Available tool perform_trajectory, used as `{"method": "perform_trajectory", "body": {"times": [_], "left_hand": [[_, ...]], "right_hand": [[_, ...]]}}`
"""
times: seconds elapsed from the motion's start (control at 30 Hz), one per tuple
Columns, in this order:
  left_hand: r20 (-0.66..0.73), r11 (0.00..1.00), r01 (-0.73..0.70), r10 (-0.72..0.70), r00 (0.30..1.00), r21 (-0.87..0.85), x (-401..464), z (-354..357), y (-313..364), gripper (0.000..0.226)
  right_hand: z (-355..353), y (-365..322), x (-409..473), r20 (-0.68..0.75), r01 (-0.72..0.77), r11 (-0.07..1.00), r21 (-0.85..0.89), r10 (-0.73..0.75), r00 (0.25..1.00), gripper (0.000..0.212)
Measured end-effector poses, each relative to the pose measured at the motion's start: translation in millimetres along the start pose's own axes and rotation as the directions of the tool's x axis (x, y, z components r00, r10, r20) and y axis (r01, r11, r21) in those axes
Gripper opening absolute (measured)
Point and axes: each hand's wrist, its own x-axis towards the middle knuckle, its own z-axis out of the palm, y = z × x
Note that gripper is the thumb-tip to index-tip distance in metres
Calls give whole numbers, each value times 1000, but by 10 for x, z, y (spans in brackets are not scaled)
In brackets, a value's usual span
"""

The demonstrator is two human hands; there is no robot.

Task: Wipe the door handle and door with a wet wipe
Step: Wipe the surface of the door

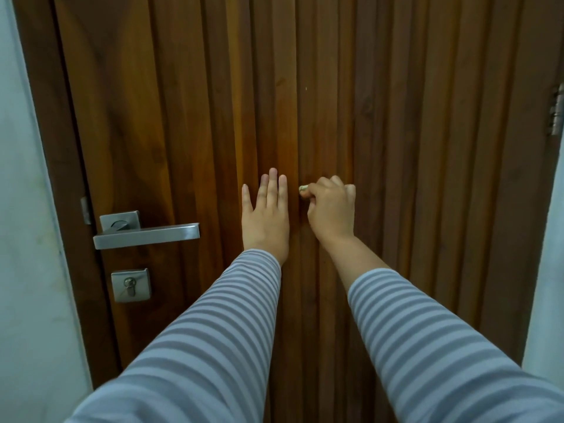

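Note:
A dark brown wooden door (335,87) with vertical grooves fills the view. Its steel lever handle (146,235) sits at the left, with a square keyhole plate (130,285) below it. My left hand (265,218) lies flat against the door, fingers straight and pointing up. Just to its right, my right hand (331,209) is curled against the door and grips a small crumpled wet wipe (303,188); only a pale tip of the wipe shows past my fingers. Both hands are well to the right of the handle.
A pale wall (27,209) borders the door frame on the left and another pale wall strip (546,270) on the right. A metal hinge (557,109) sits at the door's right edge.

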Motion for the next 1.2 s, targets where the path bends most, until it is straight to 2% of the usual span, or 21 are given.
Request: {"method": "perform_trajectory", "body": {"times": [0.63, 0.9, 1.1, 1.2], "left_hand": [[38, 999, 31, -31, 999, -6, -7, -3, 51, 101], [36, 999, 36, -36, 999, -2, 8, 30, 64, 101], [51, 1000, 29, -29, 998, 2, 6, 15, 64, 101], [55, 1000, 24, -25, 998, 6, -7, -9, 65, 99]], "right_hand": [[258, 198, -895, 57, -50, 998, -28, 52, 997, 22], [339, 293, -1195, 132, -40, 999, -37, 44, 990, 25], [395, 389, -1541, 262, -28, 998, -50, 40, 964, 28], [342, 419, -1510, 413, -8, 999, -37, 23, 910, 29]]}}
